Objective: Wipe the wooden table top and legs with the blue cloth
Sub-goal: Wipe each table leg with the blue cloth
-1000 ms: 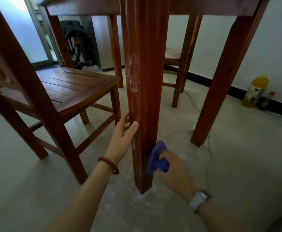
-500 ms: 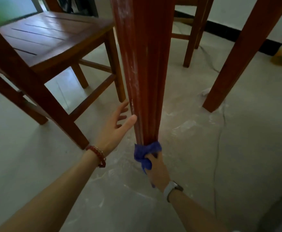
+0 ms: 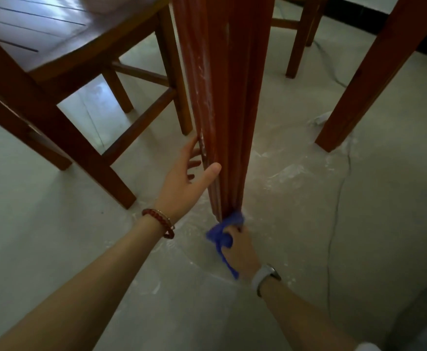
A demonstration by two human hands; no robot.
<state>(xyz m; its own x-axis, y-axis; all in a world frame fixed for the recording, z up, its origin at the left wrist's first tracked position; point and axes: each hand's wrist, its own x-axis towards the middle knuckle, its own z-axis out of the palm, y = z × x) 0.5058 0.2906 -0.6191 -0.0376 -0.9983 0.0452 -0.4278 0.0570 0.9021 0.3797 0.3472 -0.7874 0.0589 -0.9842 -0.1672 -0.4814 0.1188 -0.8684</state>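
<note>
Blue cloth (image 3: 224, 230) sits bunched at the very foot of the near table leg (image 3: 224, 110), where the leg meets the floor (image 3: 308, 249), and the right hand (image 3: 240, 247) has its fingers curled round it, pressing it against the wood with a loose tail of fabric trailing back toward the wrist. The left hand (image 3: 185, 181) lies with fingers straight on the left face of the same leg, a little higher up, thumb laid along the front edge, holding nothing. White streaks show on the leg above both hands, so the upper part looks unwiped. The main risk, as I judge it, is that the cloth drags across the pale dust lying on the floor around the leg's base and then smears it back onto the wood on the next pass; the trailing tail could also catch under the foot of the leg. A wooden chair (image 3: 63, 62) stands close on the left, its legs and rungs crowding that side and leaving little room to reach round. A thin cable (image 3: 338, 198) runs over the floor to the right, near another table leg (image 3: 374, 72), and could snag an arm or knee when shifting that way.
</note>
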